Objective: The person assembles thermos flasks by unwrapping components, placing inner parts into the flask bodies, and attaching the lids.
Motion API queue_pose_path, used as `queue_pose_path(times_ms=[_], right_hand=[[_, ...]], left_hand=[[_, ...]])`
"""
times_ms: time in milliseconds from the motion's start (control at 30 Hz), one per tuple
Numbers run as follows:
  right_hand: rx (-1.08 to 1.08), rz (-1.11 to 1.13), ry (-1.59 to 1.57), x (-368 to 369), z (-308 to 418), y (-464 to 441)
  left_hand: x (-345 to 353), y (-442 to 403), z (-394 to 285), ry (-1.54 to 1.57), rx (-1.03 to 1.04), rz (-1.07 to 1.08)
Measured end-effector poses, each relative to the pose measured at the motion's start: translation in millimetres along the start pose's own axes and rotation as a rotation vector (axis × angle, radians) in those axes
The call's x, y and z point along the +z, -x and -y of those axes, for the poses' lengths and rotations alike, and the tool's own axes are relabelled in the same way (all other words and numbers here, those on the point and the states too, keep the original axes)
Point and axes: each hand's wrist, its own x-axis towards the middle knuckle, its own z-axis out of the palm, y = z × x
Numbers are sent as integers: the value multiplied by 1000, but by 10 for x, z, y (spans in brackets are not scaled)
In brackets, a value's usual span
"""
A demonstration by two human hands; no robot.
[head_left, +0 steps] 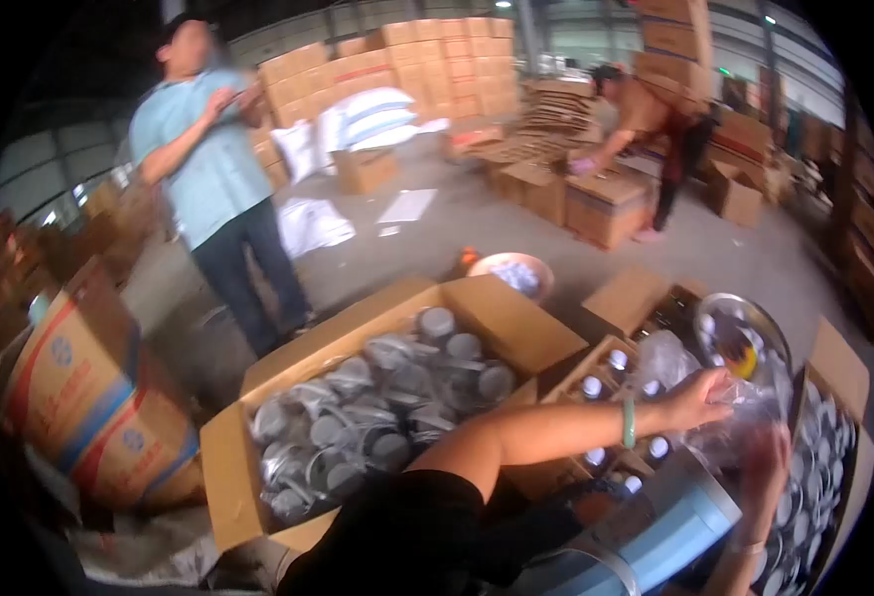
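Observation:
A crumpled clear plastic bag [730,429] stretches between my two hands at the right. My left hand [703,399], below a green bangle [629,423], grips the bag's upper side with bent fingers. Lower and further right, my right hand [767,459] is closed on the bag's other side, its fingers blurred. Under them stands a light blue plastic tub-like object [680,517]. Behind my left forearm, a carton [564,395] holds dark bottles with white caps [592,387]. Another piece of clear plastic [663,360] lies over these bottles.
An open carton [228,477] of plastic-wrapped, grey-lidded items stands at left; another carton [852,372] of round-topped items at right. A metal bowl [780,333] and pink basin [546,278] lie ahead. One person [204,159] stands left; another [646,114] bends over a box.

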Motion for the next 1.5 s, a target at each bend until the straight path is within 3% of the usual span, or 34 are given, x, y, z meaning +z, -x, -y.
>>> queue_pose_path(times_ms=[33, 67, 100, 133, 200, 267, 300, 367, 400, 433, 500, 533, 567, 633, 700, 767, 900, 933, 1000, 1067, 1133, 1167, 1233, 1300, 1367, 1500], right_hand=[[-17, -93, -207, -242, -70, -6], [-19, 96, -297, -606, -92, -4], [21, -84, -394, -774, -169, 95], [-69, -195, -100, -850, -272, 202], [-38, -91, 179, -890, -468, 446], [84, 266, 160, -1009, -618, 558], [118, -236, 131, -428, -463, 812], [-172, 42, 154, -1031, -545, 897], [-160, 42, 152, -913, -429, 1014], [-133, 139, 291, -814, -253, 1208], [-84, 335, 574, -476, 76, 1617], [-83, 339, 577, -369, 92, 1757], [-14, 401, 684, -286, 90, 1918], [128, 523, 891, -263, 52, 2194], [-331, 593, 1080, -321, -240, 2416], [-374, 597, 1106, -154, -217, 2542], [-308, 392, 1080, 295, -385, 2890], [-283, 330, 1073, 363, -434, 2963], [-333, 288, 1148, 529, -435, 3015], [-191, 210, 1164, 644, -489, 3062], [-83, 40, 1143, 867, -514, 3104], [-213, 23, 1246, 1007, -485, 3075], [-209, 29, 1153, 1295, -376, 3028], [-304, 51, 1224, 1337, -428, 2965], [-316, 99, 1189, 1444, -351, 2940], [-289, 281, 977, 1439, -260, 2919]], left_hand=[[-54, 26, 97, 40, -36, -153], [-293, 73, -137, 6, -38, -47], [-309, 211, 12, 6, -47, -43], [-305, 408, 255, -108, -159, -48], [-260, 696, 349, -229, -270, -58], [-196, 839, 63, 863, -946, -160], [-182, 854, -87, 866, -944, -161], [-175, 881, -494, 813, -809, -202], [-225, 896, -872, 511, -685, -155], [-310, 979, -1110, 377, -427, 23], [-428, 1166, -1257, 197, -241, 293], [-427, 1330, -1036, -204, 155, 266], [-503, 1442, -1178, -98, 88, 400], [-579, 1857, -1045, -200, 52, 454], [-672, 2121, -1179, -248, -47, 510], [-668, 2178, -1496, -234, 91, 371], [-670, 2369, -2077, -296, 441, 443], [-670, 2530, -2036, -171, 380, 565], [-775, 2830, -2052, -235, 293, 685], [-850, 3066, -2082, -268, 234, 751], [-858, 3249, -2135, -422, 288, 687], [-792, 3349, -2145, -419, 291, 688], [-661, 3519, -2189, -536, 431, 469], [-646, 3625, -2299, -603, 350, 519], [-620, 3666, -2404, -506, -69, 379], [-619, 3853, -2241, -764, -109, 306]])
